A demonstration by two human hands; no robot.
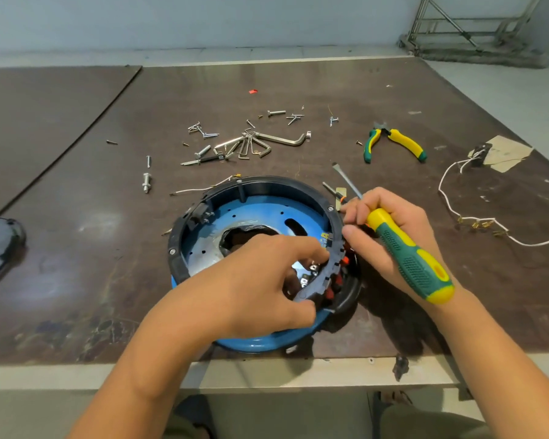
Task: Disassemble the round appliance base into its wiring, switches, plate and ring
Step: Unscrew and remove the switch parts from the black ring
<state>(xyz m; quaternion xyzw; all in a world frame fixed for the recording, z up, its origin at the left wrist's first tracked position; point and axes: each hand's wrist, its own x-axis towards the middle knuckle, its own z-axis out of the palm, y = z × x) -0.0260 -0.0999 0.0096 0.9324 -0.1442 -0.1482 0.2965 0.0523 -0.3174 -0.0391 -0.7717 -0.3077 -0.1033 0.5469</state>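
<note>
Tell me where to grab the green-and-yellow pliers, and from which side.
Grip the pliers by both handles, coming from above on the near side: they lie flat, jaws pointing away, handles splayed open toward you, so squeeze them together.

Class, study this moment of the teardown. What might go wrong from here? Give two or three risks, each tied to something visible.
1. The round base sits close to the near edge of the table; a hard pull by the left hand gripping the black ring might drag it off.
2. The right hand holds the screwdriver while its fingertips work at the ring; the tool may slip.
3. Loose screws lie scattered and may get lost.
</note>
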